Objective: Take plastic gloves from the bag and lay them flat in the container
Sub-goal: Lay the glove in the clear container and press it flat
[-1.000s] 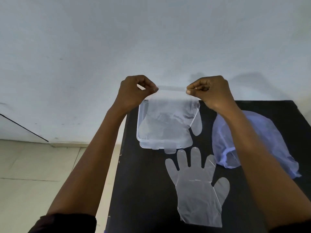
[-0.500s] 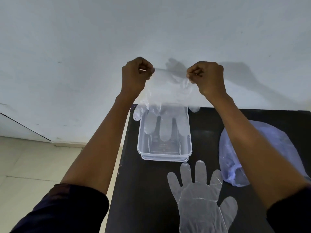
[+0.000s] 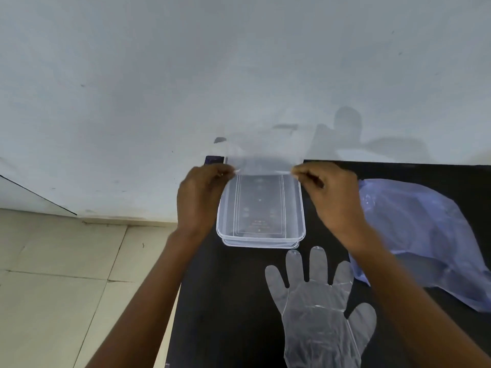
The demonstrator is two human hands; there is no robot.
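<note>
I have a clear plastic glove pinched by its cuff edge, one corner in each hand. My left hand nips the left corner between thumb and forefinger, the other fingers curled under; my right hand does the same with the right corner. The cuff runs taut between them, right above the far end of the clear container. The rest of the glove stretches away from me, toward the white wall, and it is blurred there, so I cannot tell whether its fingers touch the wall or hang free.

The container sits on the black table, near its left edge, long side pointing away from me. Through its bottom I see only faint moulded markings (possibly a label, too small to read).

A second glove lies flat on the table just on my side of the container, fingers pointing toward it, thumb out to the right. Its fingertips stop just short of the container's rim.

The pale blue bag lies crumpled to the right, partly behind my right forearm.
</note>
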